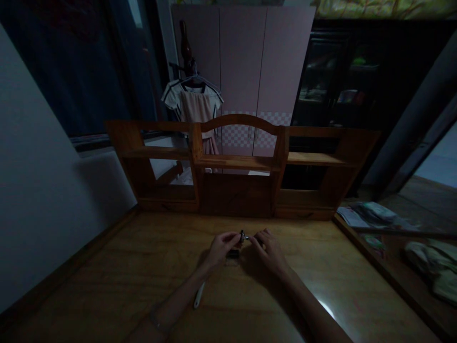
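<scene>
Above the wooden table, my left hand (pixel 222 245) is closed, pinching a small dark piece with a silvery part (pixel 242 236) between thumb and fingers. Facing it, my right hand (pixel 268 248) is closed around a small tool with a dark handle and a short shiny shaft (pixel 247 237). The shaft's tip meets or nearly meets the piece; its exact kind is too small and dim to make out. Below the fingers a small black block-like object (pixel 233 254) lies on the table. Beside my left forearm lies a slim white handle (pixel 199 296), its far end hidden by the arm.
A wooden shelf unit (pixel 235 163) stands along the table's back edge. White wall (pixel 43 200) borders the left. Past the raised right edge lie papers and a plastic bag (pixel 374 213) and pale cloth (pixel 433 267). Clothes (pixel 194 102) hang before a pink wardrobe (pixel 243 57).
</scene>
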The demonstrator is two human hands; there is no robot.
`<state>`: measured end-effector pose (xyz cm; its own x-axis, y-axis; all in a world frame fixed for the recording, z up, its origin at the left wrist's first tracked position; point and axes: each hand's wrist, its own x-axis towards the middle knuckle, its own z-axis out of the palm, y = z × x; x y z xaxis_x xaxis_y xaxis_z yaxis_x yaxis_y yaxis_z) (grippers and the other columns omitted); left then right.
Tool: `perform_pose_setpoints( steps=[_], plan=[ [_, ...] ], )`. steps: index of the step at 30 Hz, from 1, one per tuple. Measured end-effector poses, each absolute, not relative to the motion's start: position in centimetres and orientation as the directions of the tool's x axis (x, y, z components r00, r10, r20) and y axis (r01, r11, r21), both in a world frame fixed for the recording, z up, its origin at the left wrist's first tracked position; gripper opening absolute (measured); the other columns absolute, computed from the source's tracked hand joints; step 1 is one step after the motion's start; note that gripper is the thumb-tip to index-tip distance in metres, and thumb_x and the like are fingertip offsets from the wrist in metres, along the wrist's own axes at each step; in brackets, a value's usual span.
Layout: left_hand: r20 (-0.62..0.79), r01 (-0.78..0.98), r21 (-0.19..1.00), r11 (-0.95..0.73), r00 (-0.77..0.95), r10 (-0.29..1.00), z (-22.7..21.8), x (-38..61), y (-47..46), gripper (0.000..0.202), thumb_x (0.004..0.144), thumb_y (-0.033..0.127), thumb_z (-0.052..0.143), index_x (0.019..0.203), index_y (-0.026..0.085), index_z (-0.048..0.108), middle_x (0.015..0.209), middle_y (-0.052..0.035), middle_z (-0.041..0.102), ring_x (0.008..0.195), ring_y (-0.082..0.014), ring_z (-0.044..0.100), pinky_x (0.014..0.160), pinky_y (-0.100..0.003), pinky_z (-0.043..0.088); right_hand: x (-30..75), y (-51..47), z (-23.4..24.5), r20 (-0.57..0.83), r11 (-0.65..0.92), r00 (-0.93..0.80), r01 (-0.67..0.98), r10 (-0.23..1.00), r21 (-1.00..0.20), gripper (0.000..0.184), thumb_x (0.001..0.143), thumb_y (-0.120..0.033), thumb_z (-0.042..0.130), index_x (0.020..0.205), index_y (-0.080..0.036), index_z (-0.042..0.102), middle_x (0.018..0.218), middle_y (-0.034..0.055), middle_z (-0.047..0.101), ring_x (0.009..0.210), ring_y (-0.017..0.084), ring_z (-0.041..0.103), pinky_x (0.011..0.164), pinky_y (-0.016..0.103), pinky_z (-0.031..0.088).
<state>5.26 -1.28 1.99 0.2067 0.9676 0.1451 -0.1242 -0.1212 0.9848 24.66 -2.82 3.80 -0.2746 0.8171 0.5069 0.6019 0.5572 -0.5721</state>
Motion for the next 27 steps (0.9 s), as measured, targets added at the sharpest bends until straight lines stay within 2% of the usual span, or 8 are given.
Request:
perform_pose_setpoints(
  steps=[7,14,20,27],
  plan=[
    [0.129,-0.023,0.992,-0.127,0.174,0.976,1.7,5.3,-1.4,0.039,0.073,0.045,0.066,0.089,0.010,0.070,0.084,-0.0105,0.069,0.073,-0.0203,0.064,0.070,-0.029,0.051,24.5,-3.2,3.6,0.497,0.550,-0.278,0.613,0.822,-0.567,0.033,0.093,-0.040,0.044,0.068,-0.020,0.053,0.070,0.0047,0.055,0.076,0.020,0.047,0.070,0.031,0.036],
    [0.077,-0.115,0.992,-0.050,0.237,0.969,1.1,5.1,-1.2,0.040,0.074,0.044,0.066,0.092,0.009,0.069,0.087,-0.0112,0.069,0.073,-0.0199,0.064,0.070,-0.029,0.051,24.5,-3.3,3.4,0.476,0.512,-0.242,0.619,0.846,-0.596,0.035,0.091,-0.045,0.045,0.070,-0.020,0.057,0.069,0.0060,0.055,0.076,0.021,0.048,0.068,0.031,0.037],
    [0.025,-0.283,0.958,0.052,0.263,0.965,1.4,5.0,-1.3,0.042,0.073,0.043,0.068,0.097,0.009,0.066,0.096,-0.0131,0.068,0.078,-0.0203,0.065,0.075,-0.031,0.052,24.3,-3.3,2.6,0.419,0.442,-0.177,0.557,0.891,-0.703,0.037,0.087,-0.051,0.048,0.072,-0.020,0.060,0.070,0.0056,0.057,0.069,0.018,0.049,0.063,0.029,0.039],
    [-0.005,-0.300,0.949,0.093,0.282,0.959,2.0,4.8,-1.4,0.043,0.075,0.042,0.068,0.100,0.008,0.065,0.100,-0.0154,0.066,0.084,-0.0215,0.065,0.078,-0.031,0.051,24.1,-3.1,2.3,0.264,0.313,-0.169,0.436,0.949,-0.844,0.041,0.084,-0.054,0.051,0.070,-0.016,0.060,0.063,0.0012,0.054,0.059,0.013,0.048,0.053,0.023,0.035]
  ],
)
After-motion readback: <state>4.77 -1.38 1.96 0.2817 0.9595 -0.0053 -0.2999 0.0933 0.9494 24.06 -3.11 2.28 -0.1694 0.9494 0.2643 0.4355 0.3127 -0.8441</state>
